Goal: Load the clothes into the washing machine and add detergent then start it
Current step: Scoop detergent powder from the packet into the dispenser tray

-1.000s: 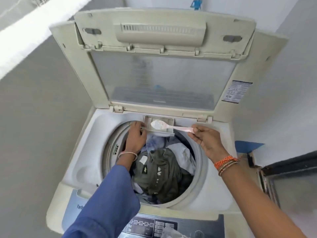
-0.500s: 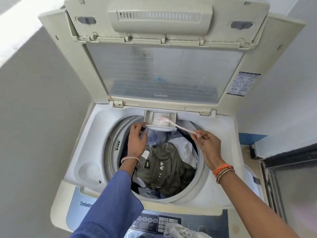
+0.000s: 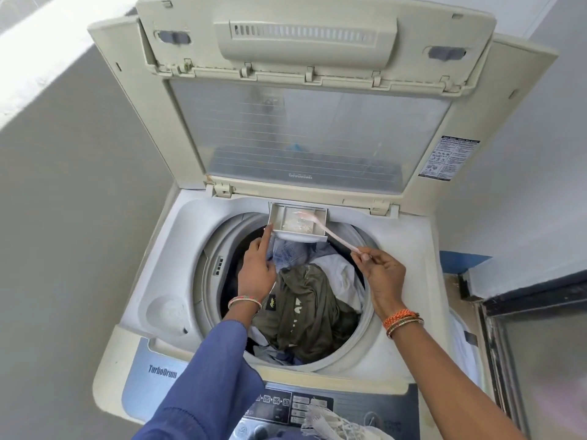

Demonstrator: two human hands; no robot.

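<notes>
From the head camera, the washing machine point(image 3: 178, 281) stands with its lid point(image 3: 305, 134) raised at 12 o'clock. A pink spoon point(image 3: 330, 235) lies slanted, its long axis running from 4 o'clock at the handle to 10 o'clock at the bowl, which points down into the pulled-out detergent drawer point(image 3: 297, 224) at the tub's 12 o'clock edge. The right hand point(image 3: 382, 274) pinches the handle end. The left hand point(image 3: 257, 268) has straight fingers touching the drawer's left corner. Clothes point(image 3: 305, 309) fill the drum. A second ago the spoon lay level, heaped with white powder; now it is tipped and powder point(image 3: 297, 225) lies in the drawer.
</notes>
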